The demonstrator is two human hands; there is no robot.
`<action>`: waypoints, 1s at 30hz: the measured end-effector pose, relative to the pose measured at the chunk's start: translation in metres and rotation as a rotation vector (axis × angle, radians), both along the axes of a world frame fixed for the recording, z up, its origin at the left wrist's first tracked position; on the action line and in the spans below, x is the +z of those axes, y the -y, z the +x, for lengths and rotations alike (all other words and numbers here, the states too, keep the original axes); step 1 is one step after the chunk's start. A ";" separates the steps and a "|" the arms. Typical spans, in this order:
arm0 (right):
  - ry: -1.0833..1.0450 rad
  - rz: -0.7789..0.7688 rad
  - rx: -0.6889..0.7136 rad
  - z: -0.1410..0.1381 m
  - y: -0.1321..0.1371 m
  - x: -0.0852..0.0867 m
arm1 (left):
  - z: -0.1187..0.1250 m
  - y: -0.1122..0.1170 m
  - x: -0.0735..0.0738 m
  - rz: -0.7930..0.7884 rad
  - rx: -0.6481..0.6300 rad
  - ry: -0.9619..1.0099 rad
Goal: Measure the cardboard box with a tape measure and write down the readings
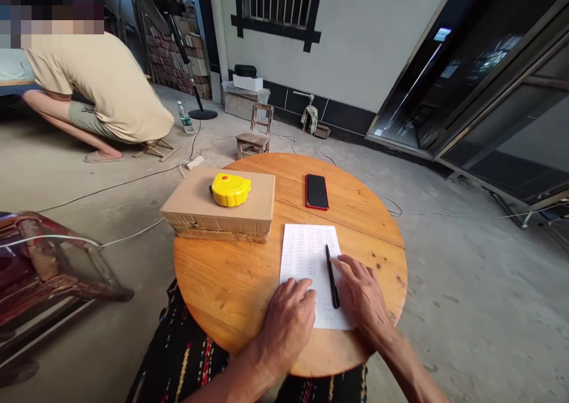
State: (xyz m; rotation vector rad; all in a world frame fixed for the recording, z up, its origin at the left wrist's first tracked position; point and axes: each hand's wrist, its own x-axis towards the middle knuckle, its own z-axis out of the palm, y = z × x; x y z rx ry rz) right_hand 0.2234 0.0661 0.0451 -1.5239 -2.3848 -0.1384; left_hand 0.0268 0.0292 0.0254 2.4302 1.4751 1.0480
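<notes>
A printed sheet of white paper (306, 252) lies on the round wooden table (377, 231), covered in rows of small marks. My left hand (291, 308) rests on the sheet's lower left edge, its fingers loosely bent and holding nothing. A black pen (332, 278) lies lengthwise on the right part of the paper. Just right of it, my right hand (362, 287) lies over the sheet's right edge with fingers extended. The index fingertip is close to the pen; whether it touches cannot be made out.
A cardboard box (217, 213) on the table's left carries a yellow tape measure (231, 189). Farther back lies a red-edged phone (316, 191). Beyond stands a small wooden chair (255, 133). At left, a person (102, 89) sits low; a wooden chair frame (48, 261) is nearer.
</notes>
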 end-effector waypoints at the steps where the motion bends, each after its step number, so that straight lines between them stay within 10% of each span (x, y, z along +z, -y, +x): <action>1: -0.055 0.007 -0.027 0.004 0.008 -0.003 | 0.000 0.001 0.001 0.004 -0.003 -0.004; 9: -0.261 0.045 -0.157 0.017 0.055 -0.025 | -0.019 0.026 0.014 -0.005 -0.014 -0.026; 30: -0.248 0.161 -0.127 0.001 0.070 -0.042 | -0.055 0.026 -0.017 0.075 0.036 -0.134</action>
